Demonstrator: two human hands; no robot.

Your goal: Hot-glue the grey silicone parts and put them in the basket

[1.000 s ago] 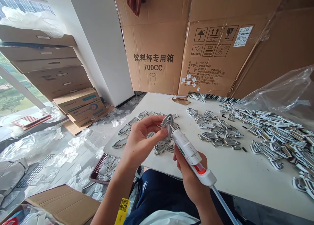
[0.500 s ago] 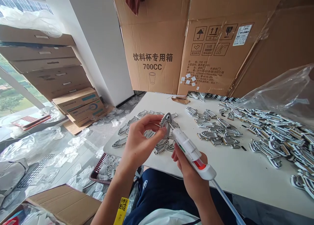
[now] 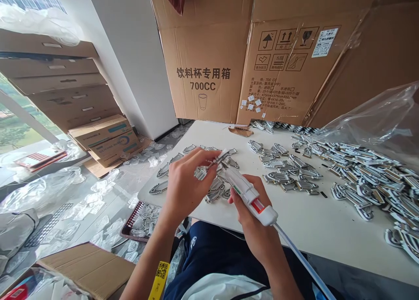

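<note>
Between thumb and fingers, my left hand point(image 3: 191, 180) pinches a small grey metal piece point(image 3: 221, 157), now seen nearly edge-on above the table. My right hand point(image 3: 255, 217) is wrapped round a white glue gun point(image 3: 244, 189) with a red part inside. The gun's front end is close to the grey piece; whether they touch is hidden. Several similar grey pieces point(image 3: 214, 191) lie on the white table point(image 3: 203, 136) beneath and around my left hand. A yellow band with a printed code is on my left wrist.
Grey pieces point(image 3: 291, 171) lie right of the gun, with a large heap point(image 3: 369, 169) and clear plastic point(image 3: 376, 117) farther right. Tall cardboard point(image 3: 203, 47) stands behind the table. At lower left are a dark red basket point(image 3: 131, 217) and an open carton point(image 3: 88, 265).
My left hand has turned the grey piece from upright and face-on to nearly edge-on. My right hand and the glue gun have shifted slightly left and up.
</note>
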